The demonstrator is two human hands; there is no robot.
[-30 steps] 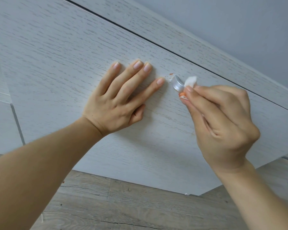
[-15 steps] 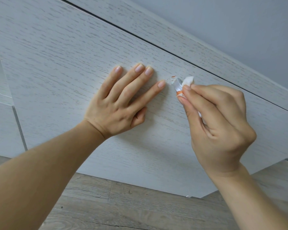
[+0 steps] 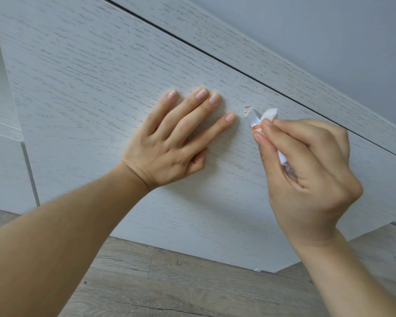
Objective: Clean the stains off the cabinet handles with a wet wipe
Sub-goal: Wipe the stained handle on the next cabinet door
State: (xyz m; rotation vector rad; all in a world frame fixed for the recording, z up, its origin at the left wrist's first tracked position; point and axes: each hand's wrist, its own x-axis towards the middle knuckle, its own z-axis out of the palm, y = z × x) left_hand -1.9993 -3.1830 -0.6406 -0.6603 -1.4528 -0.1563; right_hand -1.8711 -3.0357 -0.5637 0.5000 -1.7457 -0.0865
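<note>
White wipe (image 3: pixel 269 113) pinched in right hand (image 3: pixel 306 170) fingers against knob (image 3: pixel 253 117); left hand (image 3: pixel 176 143) flat.

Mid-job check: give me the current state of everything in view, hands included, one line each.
Left hand: fingers straight, flat against the cabinet door.
Right hand: fingers curled, pinching the wet wipe at the knob.
Wet wipe: bunched, white, orange smear where it meets the knob.
Knob handle: silver, partly covered by wipe and fingertips.
Cabinet door: closed, small orange specks beside the knob.
</note>
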